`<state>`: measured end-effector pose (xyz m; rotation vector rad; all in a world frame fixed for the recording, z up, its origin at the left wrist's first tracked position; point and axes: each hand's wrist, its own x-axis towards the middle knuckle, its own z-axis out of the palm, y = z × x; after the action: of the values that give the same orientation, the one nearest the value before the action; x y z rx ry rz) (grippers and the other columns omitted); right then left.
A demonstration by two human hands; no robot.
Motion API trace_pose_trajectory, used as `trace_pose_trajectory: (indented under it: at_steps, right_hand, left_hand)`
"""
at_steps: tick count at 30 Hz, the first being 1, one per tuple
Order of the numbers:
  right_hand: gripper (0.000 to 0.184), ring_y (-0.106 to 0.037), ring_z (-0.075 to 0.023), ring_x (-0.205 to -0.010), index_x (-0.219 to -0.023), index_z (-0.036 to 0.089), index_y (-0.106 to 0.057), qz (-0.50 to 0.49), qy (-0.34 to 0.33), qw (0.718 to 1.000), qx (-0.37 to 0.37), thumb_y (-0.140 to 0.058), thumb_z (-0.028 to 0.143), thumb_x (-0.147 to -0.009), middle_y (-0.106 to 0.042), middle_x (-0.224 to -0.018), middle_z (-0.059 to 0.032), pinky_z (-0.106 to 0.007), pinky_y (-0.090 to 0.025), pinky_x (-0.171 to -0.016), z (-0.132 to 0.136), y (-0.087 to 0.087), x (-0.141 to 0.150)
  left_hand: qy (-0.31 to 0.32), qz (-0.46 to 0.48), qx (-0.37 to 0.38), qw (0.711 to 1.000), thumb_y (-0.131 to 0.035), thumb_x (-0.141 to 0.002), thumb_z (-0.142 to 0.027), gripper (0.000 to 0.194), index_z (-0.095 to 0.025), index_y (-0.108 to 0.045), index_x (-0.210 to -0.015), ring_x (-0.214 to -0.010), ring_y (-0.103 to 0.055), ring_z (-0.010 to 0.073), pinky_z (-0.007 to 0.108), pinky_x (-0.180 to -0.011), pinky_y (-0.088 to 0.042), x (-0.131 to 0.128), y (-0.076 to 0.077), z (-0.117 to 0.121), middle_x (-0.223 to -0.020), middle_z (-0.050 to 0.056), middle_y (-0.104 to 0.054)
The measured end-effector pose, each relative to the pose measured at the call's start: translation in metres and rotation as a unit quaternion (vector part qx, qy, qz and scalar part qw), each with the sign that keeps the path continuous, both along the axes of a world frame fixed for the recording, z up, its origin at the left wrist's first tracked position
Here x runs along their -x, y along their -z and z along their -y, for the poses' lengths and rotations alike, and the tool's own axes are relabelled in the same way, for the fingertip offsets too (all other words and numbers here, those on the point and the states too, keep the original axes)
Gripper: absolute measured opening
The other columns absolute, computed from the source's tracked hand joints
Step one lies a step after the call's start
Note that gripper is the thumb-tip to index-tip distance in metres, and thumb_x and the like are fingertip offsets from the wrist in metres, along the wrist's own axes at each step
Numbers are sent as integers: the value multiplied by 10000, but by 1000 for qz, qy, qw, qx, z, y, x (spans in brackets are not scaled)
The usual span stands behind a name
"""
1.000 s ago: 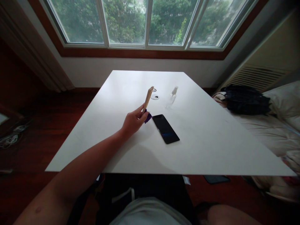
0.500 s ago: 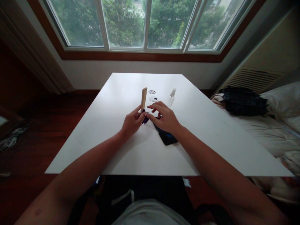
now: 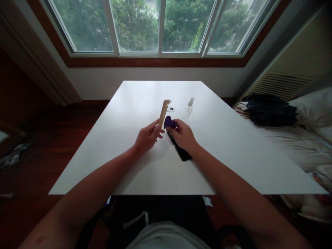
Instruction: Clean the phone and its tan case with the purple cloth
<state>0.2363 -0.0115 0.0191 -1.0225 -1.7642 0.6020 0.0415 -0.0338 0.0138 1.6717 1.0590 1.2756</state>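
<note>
Whereas the left hand grasps a slim tan object near its lower end, the right hand pinches a bunched purple cloth just beside it. The tan object is raised over the middle of the white surface, tilted and seen nearly edge-on; its broad faces are hard to make out, and its lower end is hidden by the fingers. At its top shows a small curved rim, which may belong to it or to something behind. Beneath the right hand and wrist lies a black phone, flat, its far end and right side largely covered. Beyond the hands, a small round disc is partly masked by the tan object. Farther right stands a clear spray bottle, whose transparent base blends into the surface. Both upper arms are cut off by the frame.
</note>
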Motion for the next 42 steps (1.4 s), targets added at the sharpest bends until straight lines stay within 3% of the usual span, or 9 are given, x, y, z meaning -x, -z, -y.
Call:
trace_pose_trajectory:
  at_steps: [6, 13, 19, 27, 32, 36, 39, 42]
  right_hand:
    - [301, -679, -212, -816, -1117, 221, -678, -86, 86, 991, 47, -707, 347, -846, -742, -969, -49, -334, -550, -652, -15, 8, -25]
    - [523, -679, -199, -802, -1347, 272, -570, -111, 78, 990, 36, -707, 391, -856, -709, -1001, -46, -294, -529, -569, -16, 10, -20]
    - [489, -670, -203, -850, -1294, 272, -537, -113, 82, 990, 21, -718, 357, -847, -699, -1075, -52, -279, -495, -550, -9, 9, -11]
    - [140, -603, -170, -660, -983, 221, -642, 31, 59, 998, -23, -669, 298, -869, -694, -833, -15, -319, -484, -619, 12, -6, -9]
    - [301, -639, -189, -749, -1205, 217, -644, 49, 8, 997, -61, -622, 329, -927, -708, -986, -60, -329, -523, -644, 22, -13, -6]
    - [466, -658, -226, -908, -1368, 236, -574, 15, 2, 996, -84, -625, 430, -947, -688, -1165, -101, -346, -561, -702, 25, -14, -3]
    - [455, -658, -243, -967, -1320, 249, -606, -21, 44, 996, -78, -654, 483, -932, -683, -1175, -97, -354, -576, -731, 22, -12, -2]
    - [394, -664, -233, -905, -1210, 247, -655, -81, 84, 992, -37, -659, 516, -923, -694, -1055, -68, -352, -589, -703, 14, -7, -1]
  left_hand:
    - [-10, -38, -25, 999, -454, -1043, -490, 510, -163, -653, -1379, -573, -599, 98, 206, -545, -502, -1, -5, 4, -768, 28, -692]
    - [-27, -98, -60, 993, -448, -1045, -484, 475, -183, -702, -1311, -542, -539, 94, 204, -540, -444, -1, -8, 10, -684, -9, -630]
    - [10, -144, -64, 988, -450, -1045, -471, 472, -209, -673, -1367, -566, -567, 98, 209, -576, -462, 0, -7, 8, -706, -3, -663]
    - [64, -124, -24, 990, -529, -1011, -476, 537, -193, -568, -1466, -595, -638, 112, 232, -618, -525, 1, -3, 4, -775, 21, -721]
    - [72, -116, -9, 991, -511, -1017, -496, 567, -193, -529, -1496, -647, -683, 131, 245, -633, -534, 3, 0, 0, -828, 45, -759]
    - [92, -126, 11, 988, -543, -1009, -434, 664, -221, -356, -1611, -751, -738, 155, 275, -717, -555, 2, 6, -3, -950, 66, -797]
    - [78, -179, 11, 981, -604, -979, -386, 783, -226, -239, -1653, -813, -756, 182, 304, -792, -552, 2, 7, -5, -954, 60, -807]
    - [18, -234, 8, 972, -654, -952, -399, 854, -224, -210, -1661, -833, -758, 210, 313, -795, -530, 2, 5, -8, -900, 49, -806]
